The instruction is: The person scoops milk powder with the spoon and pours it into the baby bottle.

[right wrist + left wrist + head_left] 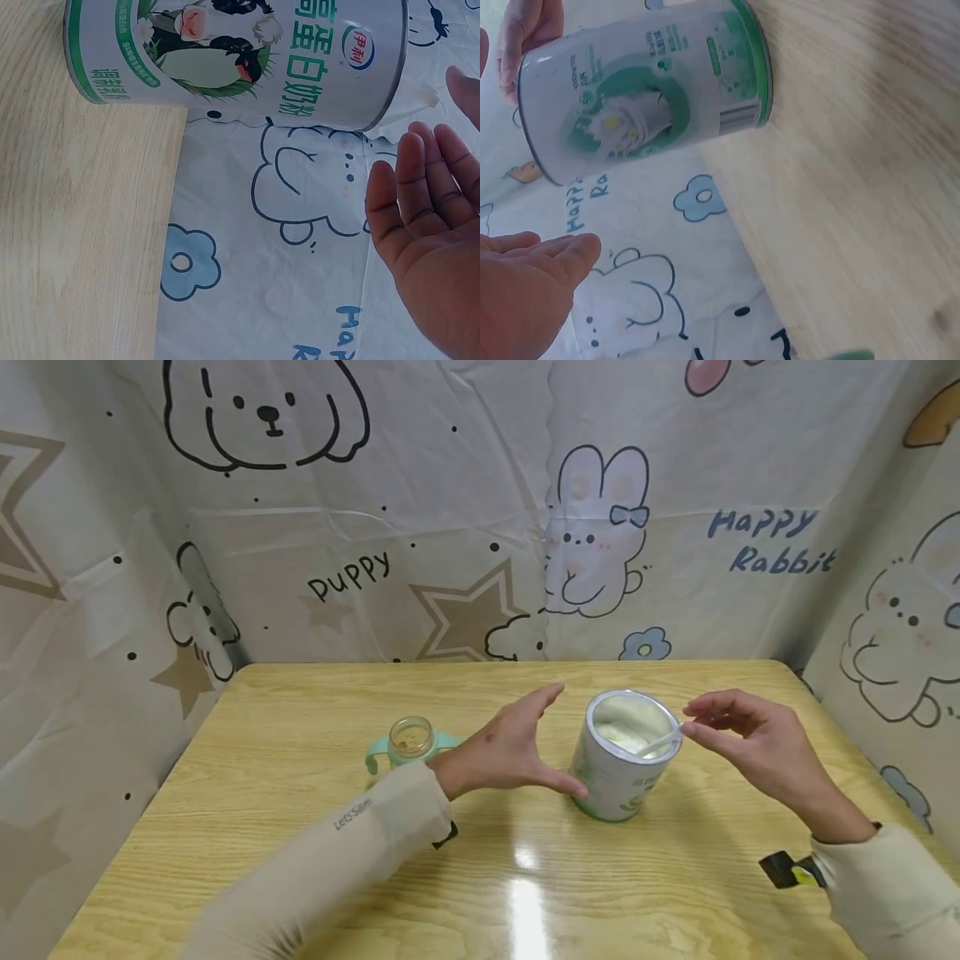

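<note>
A white and green milk powder can (618,777) stands upright on the table with its top uncovered, pale powder inside. A white scoop (660,742) leans in it, its handle end over the right rim. My left hand (510,743) spreads its fingers and thumb at the can's left side; in the left wrist view a gap shows between the fingers and the can (645,90). My right hand (757,743) is at the handle end. In the right wrist view its thumb and fingers (412,180) stand apart around that handle end (429,97).
Left of the can, partly behind my left forearm, stands a clear bottle (411,737) with mint green handles and an uncovered mouth. The wooden table (300,710) ends at a printed cloth (450,527) hanging behind it and on both sides.
</note>
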Motion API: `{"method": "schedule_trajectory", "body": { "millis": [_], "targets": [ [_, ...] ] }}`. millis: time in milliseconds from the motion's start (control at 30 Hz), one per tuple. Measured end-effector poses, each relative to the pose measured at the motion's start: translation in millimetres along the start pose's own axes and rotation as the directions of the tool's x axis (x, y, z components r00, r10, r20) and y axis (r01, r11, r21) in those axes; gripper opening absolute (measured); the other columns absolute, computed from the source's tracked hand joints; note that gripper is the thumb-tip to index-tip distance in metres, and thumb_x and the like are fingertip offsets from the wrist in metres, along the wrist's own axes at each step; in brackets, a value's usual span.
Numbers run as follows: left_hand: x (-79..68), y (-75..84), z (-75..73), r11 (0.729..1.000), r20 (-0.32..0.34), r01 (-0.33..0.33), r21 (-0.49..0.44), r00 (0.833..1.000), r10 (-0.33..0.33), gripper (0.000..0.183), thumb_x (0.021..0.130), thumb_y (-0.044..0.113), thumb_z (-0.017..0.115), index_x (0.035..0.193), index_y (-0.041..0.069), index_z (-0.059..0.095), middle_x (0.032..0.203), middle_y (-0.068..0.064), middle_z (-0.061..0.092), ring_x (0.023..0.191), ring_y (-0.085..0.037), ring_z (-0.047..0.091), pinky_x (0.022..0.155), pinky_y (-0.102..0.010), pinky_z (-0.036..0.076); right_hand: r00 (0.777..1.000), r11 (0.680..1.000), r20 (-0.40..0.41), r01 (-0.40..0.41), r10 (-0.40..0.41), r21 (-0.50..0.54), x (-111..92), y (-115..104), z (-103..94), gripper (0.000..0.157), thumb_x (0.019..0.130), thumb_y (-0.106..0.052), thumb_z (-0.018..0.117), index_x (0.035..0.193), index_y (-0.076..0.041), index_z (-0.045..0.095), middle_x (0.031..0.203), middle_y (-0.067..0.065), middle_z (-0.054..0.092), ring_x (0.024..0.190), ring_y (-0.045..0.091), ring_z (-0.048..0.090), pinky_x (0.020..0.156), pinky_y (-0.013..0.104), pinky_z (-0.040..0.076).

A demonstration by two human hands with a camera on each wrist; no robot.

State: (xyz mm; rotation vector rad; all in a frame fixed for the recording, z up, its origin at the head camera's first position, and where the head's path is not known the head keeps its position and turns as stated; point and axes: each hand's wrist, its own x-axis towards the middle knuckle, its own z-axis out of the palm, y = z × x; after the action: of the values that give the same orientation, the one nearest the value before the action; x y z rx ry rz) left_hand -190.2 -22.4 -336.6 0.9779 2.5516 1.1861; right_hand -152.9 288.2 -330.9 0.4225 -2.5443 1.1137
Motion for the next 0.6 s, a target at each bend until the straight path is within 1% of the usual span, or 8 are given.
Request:
{"method": "schedule_trajectory", "body": {
  "millis": [67,167,300,433,500,600],
  "targets": [
    [2.6,0.2,3.7,1.000,0.001,-0.013,-0.012,1.000,0.013,0.126,0.063,0.042,0.096,0.158,0.006,0.021,0.161,-0.012,0.029,0.145,-0.023,0.032,0.115,-0.041,0.036,1.000,1.000,0.001,-0.001,0.001,0.002,-0.1,-0.5,0.3,0.020,0.086,-0.002,0.078,0.105,-0.002,0.070,0.095,-0.017,0.067,0.082,-0.003,0.061,0.066,0.010,0.049],
    [6.0,1.1,8.4,0.999,0.003,-0.023,-0.023,1.000,0.023,0.126,0.063,0.041,0.096,0.158,0.005,0.021,0.161,-0.013,0.028,0.145,-0.024,0.032,0.115,-0.041,0.036,1.000,1.000,-0.001,-0.008,0.008,-0.011,-0.2,-1.2,0.3,0.020,0.086,-0.003,0.078,0.105,-0.002,0.071,0.094,-0.019,0.066,0.081,-0.003,0.060,0.065,0.010,0.049],
    [10.8,4.0,12.8,0.999,0.008,-0.017,-0.032,1.000,0.017,0.125,0.064,0.039,0.096,0.158,0.005,0.021,0.161,-0.014,0.028,0.146,-0.024,0.031,0.115,-0.041,0.035,1.000,1.000,-0.003,-0.015,0.015,-0.020,-0.3,-2.5,0.3,0.020,0.087,-0.004,0.078,0.105,-0.002,0.070,0.094,-0.018,0.065,0.081,-0.003,0.060,0.065,0.010,0.049],
    [15.7,5.8,17.0,0.999,0.004,-0.010,-0.042,1.000,0.011,0.124,0.064,0.039,0.096,0.158,0.005,0.021,0.161,-0.013,0.028,0.146,-0.023,0.030,0.116,-0.040,0.035,1.000,1.000,-0.002,-0.018,0.018,-0.018,-0.4,-2.3,0.9,0.020,0.087,-0.005,0.078,0.105,-0.002,0.070,0.096,-0.009,0.067,0.081,-0.003,0.060,0.065,0.010,0.049],
    [17.9,5.6,19.6,0.999,-0.001,-0.012,-0.045,1.000,0.012,0.124,0.064,0.039,0.096,0.158,0.006,0.022,0.161,-0.012,0.029,0.146,-0.022,0.030,0.116,-0.040,0.035,1.000,1.000,-0.005,-0.014,0.014,-0.018,-0.2,-1.9,1.5,0.020,0.087,-0.004,0.078,0.105,-0.002,0.070,0.096,-0.008,0.067,0.081,-0.003,0.060,0.066,0.010,0.049],
    [20.7,4.7,23.2,0.999,-0.011,-0.015,-0.043,1.000,0.015,0.123,0.065,0.040,0.095,0.158,0.006,0.022,0.160,-0.012,0.030,0.145,-0.022,0.032,0.115,-0.039,0.037,1.000,1.000,-0.007,-0.004,0.004,-0.011,0.4,-1.5,2.8,0.020,0.086,-0.003,0.078,0.105,-0.002,0.071,0.095,-0.011,0.067,0.081,-0.003,0.060,0.066,0.010,0.049]
  ]
}}
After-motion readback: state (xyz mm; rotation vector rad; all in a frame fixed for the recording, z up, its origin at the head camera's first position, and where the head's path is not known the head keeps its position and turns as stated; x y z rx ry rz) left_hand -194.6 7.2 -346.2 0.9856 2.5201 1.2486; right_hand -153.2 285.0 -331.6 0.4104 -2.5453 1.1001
